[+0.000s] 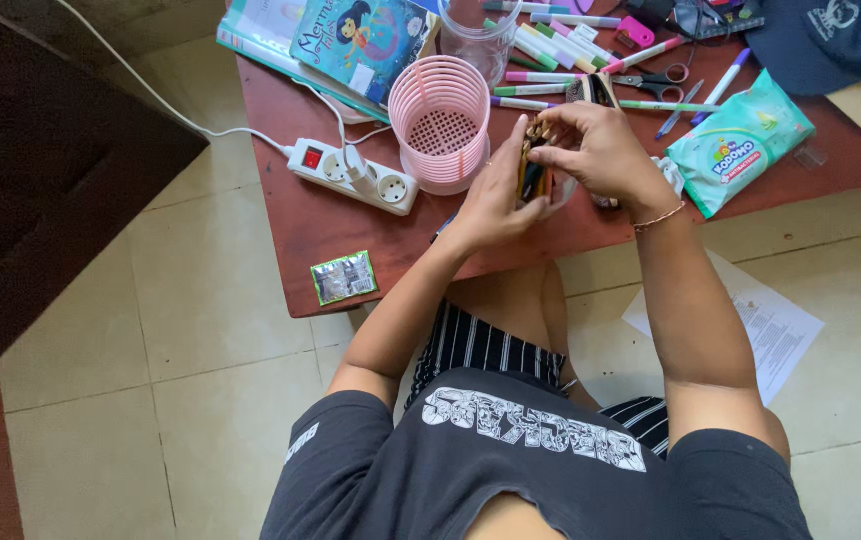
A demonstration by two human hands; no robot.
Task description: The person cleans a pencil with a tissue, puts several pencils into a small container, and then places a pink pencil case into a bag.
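Observation:
Both my hands meet over the front edge of a low red-brown table (300, 230). My left hand (495, 195) wraps around a bundle of pencils (532, 172) standing upright, apparently in a small clear cup that is mostly hidden. My right hand (595, 150) pinches the tops of the same pencils from above; a thin bracelet sits on its wrist. A pink slotted plastic cup (440, 120) stands just left of my hands.
A white power strip (350, 175) with a cable lies left of the pink cup. Behind are several markers (560, 45), scissors (655, 85), a clear jar (475, 35), books (350, 40), a green wipes pack (740, 140), a dark cap (830, 40). A small green sachet (343, 277) and floor papers (765, 325) lie nearby.

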